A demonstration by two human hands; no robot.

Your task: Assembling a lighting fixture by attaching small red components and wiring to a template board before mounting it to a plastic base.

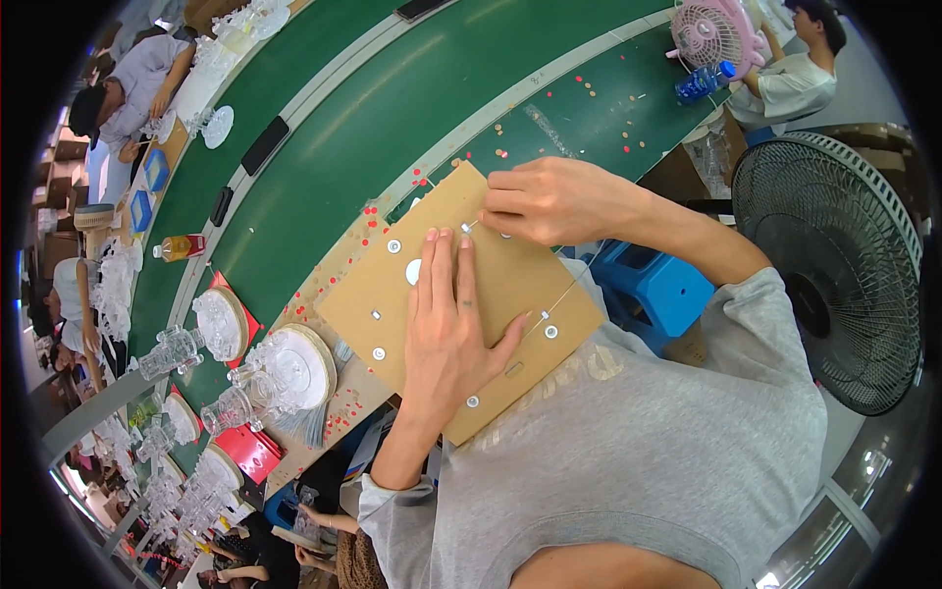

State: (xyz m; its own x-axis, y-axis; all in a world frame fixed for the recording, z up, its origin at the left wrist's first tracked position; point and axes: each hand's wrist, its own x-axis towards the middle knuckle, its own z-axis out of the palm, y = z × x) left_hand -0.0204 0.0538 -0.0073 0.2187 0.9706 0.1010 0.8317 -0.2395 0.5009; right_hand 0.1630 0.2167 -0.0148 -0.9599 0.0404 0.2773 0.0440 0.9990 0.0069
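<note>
A flat brown board (510,270) rests between the table edge and my chest, slightly tilted. It carries several round white fittings (550,332) and small rectangular clips (376,315). My left hand (442,329) lies flat on the board's middle, fingers stretched and thumb out, partly covering a white disc (413,272). Near the board's far right edge, my right hand (549,201) pinches what looks like a thin strand beside a small white clip (466,228). Its fingers hide most of that strand. Another fine pale strand (561,297) crosses the board by the clip near my left thumb.
A green conveyor belt (363,108) curves past the table. At left stand clear glass-like pieces (257,383) on round stacks, beside red sheets (250,452). Small red discs litter the worktop. A blue stool (653,290) and a large black fan (829,275) stand at right. Other people sit around.
</note>
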